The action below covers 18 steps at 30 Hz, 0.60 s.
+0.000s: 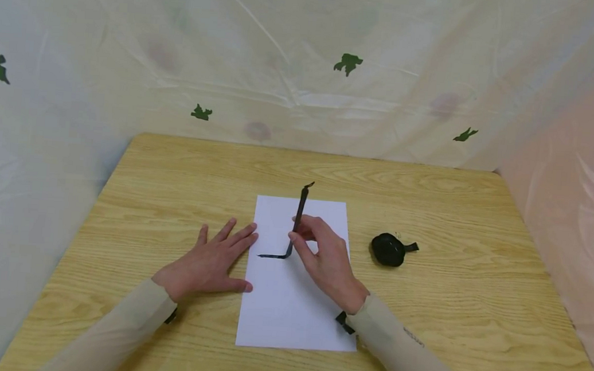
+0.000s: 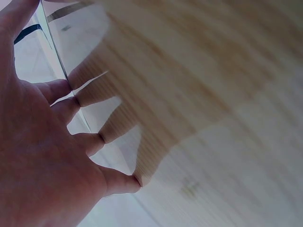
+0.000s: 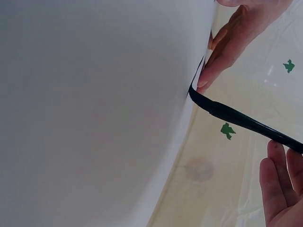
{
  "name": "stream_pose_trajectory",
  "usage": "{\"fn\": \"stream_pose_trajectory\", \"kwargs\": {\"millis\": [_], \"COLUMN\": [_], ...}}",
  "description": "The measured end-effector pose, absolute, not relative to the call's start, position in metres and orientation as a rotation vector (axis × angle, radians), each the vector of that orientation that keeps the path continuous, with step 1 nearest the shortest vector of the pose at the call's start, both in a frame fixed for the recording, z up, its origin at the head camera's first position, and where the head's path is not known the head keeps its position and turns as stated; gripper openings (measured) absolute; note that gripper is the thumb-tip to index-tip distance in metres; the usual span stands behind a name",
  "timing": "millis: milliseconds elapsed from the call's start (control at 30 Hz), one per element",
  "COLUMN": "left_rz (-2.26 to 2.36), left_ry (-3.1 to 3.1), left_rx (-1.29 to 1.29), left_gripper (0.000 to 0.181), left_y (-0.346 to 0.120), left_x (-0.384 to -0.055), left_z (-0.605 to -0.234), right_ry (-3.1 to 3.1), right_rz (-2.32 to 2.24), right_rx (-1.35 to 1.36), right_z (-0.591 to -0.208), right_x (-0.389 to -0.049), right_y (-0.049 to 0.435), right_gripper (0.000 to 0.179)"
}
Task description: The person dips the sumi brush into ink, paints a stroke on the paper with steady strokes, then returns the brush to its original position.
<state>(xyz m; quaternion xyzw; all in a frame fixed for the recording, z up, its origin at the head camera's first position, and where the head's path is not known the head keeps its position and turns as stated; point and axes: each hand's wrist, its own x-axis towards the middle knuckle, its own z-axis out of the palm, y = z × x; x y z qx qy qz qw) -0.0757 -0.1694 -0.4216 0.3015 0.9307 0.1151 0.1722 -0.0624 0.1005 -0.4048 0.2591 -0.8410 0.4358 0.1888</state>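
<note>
A white sheet of paper (image 1: 292,323) lies on the table, bearing a dark horizontal ink stroke (image 1: 271,257). My right hand (image 1: 328,262) pinches a black ink brush (image 1: 301,206) between thumb and fingers, handle nearly upright. The bristles bend against the paper at the stroke's right end; the right wrist view shows this brush (image 3: 236,116) from low down. My left hand (image 1: 209,262) rests with fingers spread, fingertips and thumb at the sheet's left edge. In the left wrist view the palm of the left hand (image 2: 47,151) is seen over the wood.
To the right of the paper stands a small black dish (image 1: 388,249) with a short handle, dark and shiny inside. The wooden table (image 1: 174,165) is bounded by pale hanging sheets (image 1: 283,92) with green cutouts (image 1: 348,64) on them.
</note>
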Motion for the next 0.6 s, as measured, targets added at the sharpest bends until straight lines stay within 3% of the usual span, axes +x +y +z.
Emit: {"fn": "stream_pose_trajectory", "kwargs": {"millis": [600], "left_rz": [0.323], "left_ry": [2.640], "left_rx": [0.858], "left_gripper": [0.104], "left_y": [-0.1697], "left_x": [-0.0753], "left_z": [-0.4219], "right_ry": [-2.327], "right_rz": [1.210], "right_rx": [0.742], "right_z": [-0.4073], "right_x": [-0.0633], "right_y": [0.1055], "right_gripper": [0.034]}}
